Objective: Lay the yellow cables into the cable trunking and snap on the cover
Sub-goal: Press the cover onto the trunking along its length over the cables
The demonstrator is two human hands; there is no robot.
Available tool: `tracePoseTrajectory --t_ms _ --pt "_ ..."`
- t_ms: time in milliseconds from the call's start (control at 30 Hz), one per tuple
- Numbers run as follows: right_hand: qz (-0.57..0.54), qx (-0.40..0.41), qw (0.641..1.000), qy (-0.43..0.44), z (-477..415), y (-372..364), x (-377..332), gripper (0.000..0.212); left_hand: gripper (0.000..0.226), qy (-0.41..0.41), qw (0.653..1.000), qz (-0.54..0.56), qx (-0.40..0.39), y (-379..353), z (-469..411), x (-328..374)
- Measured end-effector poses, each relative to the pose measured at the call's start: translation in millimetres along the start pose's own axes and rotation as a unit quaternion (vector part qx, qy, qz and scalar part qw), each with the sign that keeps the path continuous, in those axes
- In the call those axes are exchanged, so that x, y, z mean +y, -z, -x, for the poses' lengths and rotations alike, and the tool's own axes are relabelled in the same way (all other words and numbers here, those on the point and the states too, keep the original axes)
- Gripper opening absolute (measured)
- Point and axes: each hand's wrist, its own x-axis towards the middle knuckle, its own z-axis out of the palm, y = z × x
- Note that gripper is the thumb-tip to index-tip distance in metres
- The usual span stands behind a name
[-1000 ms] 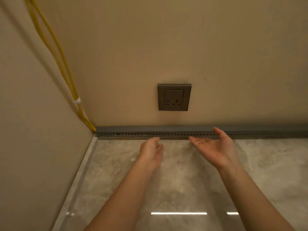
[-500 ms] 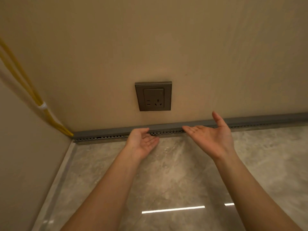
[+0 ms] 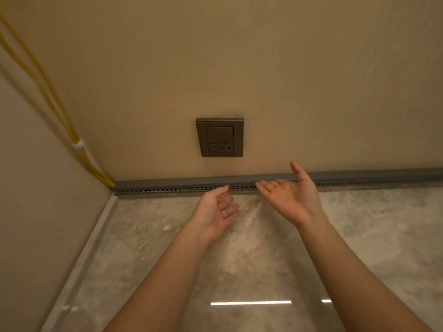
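A grey slotted cable trunking (image 3: pixel 167 184) runs along the foot of the back wall, with its grey cover sitting on top. Yellow cables (image 3: pixel 48 89) come down the left corner, bound by a white tie (image 3: pixel 78 144), and enter the trunking's left end. My left hand (image 3: pixel 215 212) hovers palm up just in front of the trunking, fingers apart and empty. My right hand (image 3: pixel 291 196) is also palm up and spread, its fingertips at the trunking's slotted front and its thumb raised over the cover.
A dark grey wall socket (image 3: pixel 220 137) sits on the beige wall above the trunking. The glossy marble floor (image 3: pixel 239 259) reflects ceiling lights. A side wall (image 3: pixel 28 212) closes the space on the left.
The view has swung back toward the left corner. My left hand has drawn slightly back from the trunking; my right hand stays at its front. Both stay empty.
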Motion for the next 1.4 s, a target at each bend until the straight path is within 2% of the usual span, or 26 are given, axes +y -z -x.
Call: tracePoseTrajectory --t_ms 200,500,800,933,1100,1267,1400 --pt "-0.006 0.033 0.999 0.027 8 -3 13 0.087 0.050 0.009 0.998 -0.056 -0.029 -1 17 -5" --pt "0.085 0.059 0.992 0.067 18 8 34 0.069 0.044 0.033 0.990 -0.102 -0.090 2 28 -12" --pt "0.127 0.074 0.987 0.061 35 22 -4 0.059 0.050 0.022 0.990 -0.096 -0.100 -40 21 -17" --pt "0.124 0.079 0.988 0.047 40 34 -39 0.064 0.055 0.020 0.995 -0.060 -0.074 -72 6 -36" --pt "0.094 0.095 0.991 0.023 49 57 -103 0.072 0.064 0.019 0.997 0.069 -0.036 -131 -21 -63" --pt "0.037 0.077 0.996 0.036 62 82 -169 0.078 0.059 -0.015 0.985 0.174 0.008 -191 -45 -84" --pt "0.037 0.053 0.998 0.028 62 89 -200 0.080 0.048 -0.064 0.983 0.140 0.104 -214 -61 -96"
